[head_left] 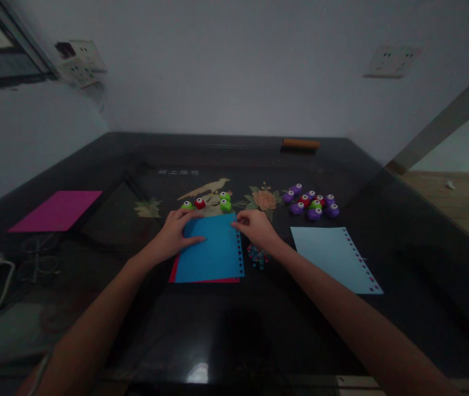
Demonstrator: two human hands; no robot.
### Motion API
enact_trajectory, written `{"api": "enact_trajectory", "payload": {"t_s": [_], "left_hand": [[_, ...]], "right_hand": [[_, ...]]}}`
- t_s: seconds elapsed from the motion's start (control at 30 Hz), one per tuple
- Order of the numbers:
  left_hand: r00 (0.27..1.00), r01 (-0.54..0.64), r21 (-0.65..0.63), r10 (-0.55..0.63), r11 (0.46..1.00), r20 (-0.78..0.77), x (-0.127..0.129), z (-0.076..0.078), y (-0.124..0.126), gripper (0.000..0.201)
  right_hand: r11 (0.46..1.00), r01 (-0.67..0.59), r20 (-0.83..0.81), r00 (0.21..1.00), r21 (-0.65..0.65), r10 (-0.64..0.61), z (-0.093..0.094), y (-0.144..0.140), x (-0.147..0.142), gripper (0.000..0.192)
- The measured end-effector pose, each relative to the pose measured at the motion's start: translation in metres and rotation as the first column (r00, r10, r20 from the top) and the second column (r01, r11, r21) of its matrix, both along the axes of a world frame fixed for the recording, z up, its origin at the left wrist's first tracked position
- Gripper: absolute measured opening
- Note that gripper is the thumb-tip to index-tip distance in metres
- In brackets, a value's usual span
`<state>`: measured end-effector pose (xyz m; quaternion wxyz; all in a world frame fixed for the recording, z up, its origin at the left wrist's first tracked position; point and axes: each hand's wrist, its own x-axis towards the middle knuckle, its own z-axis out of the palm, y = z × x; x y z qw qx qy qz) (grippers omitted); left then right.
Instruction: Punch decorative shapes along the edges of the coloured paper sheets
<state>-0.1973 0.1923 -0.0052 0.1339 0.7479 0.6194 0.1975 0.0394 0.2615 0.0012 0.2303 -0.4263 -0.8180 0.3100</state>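
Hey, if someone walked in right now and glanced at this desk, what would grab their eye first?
Probably the bright blue sheet at the middle of the dark table, lying on a red sheet, with the left hand pressing it flat and the right hand at its punched edge. Next, the cluster of purple, red and green paper punches behind a light blue sheet on the right, and a magenta sheet far left.

Both bare forearms reach forward from the lower corners and converge toward the middle. The left hand (179,231) lies palm down, fingers spread loosely, thumb stretched out to the right, wrist straight. The right hand (255,226) is curled, knuckles up, its fingertips drawn together in a pinch pointing left. The two hands sit near each other, not touching.
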Motion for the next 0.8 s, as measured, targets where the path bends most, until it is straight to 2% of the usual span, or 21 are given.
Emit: {"api": "enact_trajectory", "payload": {"t_s": [0.13,0.2,0.27,0.33,0.47,0.57,0.67,0.8], "left_hand": [[0.996,-0.068,0.053,0.065,0.996,0.060,-0.003,0.004,0.001,0.050],[0.974,-0.131,0.033,0.122,0.991,0.192,-0.003,0.006,0.001,0.054],[0.890,-0.190,-0.083,0.207,0.978,0.406,0.000,0.008,0.001,0.062],[0.740,-0.193,-0.258,0.313,0.947,0.595,0.005,0.010,0.000,0.066],[0.455,-0.046,-0.513,0.475,0.857,0.753,0.019,0.019,-0.008,0.053],[0.314,0.087,-0.607,0.556,0.790,0.770,0.030,0.026,-0.015,0.047],[0.278,0.189,-0.627,0.571,0.756,0.772,0.037,0.026,-0.019,0.046],[0.308,0.338,-0.596,0.513,0.728,0.801,0.042,0.017,-0.022,0.042]], "right_hand": [[0.989,-0.013,-0.190,0.982,-0.145,-0.015,0.002,0.002,0.001,0.013],[0.974,-0.028,-0.256,0.966,-0.225,-0.031,0.006,0.003,0.002,0.015],[0.956,-0.047,-0.298,0.953,-0.290,-0.044,0.011,0.005,0.005,0.018],[0.938,-0.063,-0.319,0.946,-0.341,-0.053,0.016,0.007,0.009,0.021],[0.914,-0.040,-0.348,0.930,-0.403,-0.113,0.021,0.014,0.017,0.019],[0.911,-0.019,-0.390,0.907,-0.411,-0.157,0.025,0.018,0.022,0.018],[0.928,-0.016,-0.420,0.895,-0.372,-0.153,0.031,0.021,0.029,0.019],[0.940,-0.044,-0.406,0.908,-0.338,-0.103,0.038,0.024,0.037,0.018]]}}
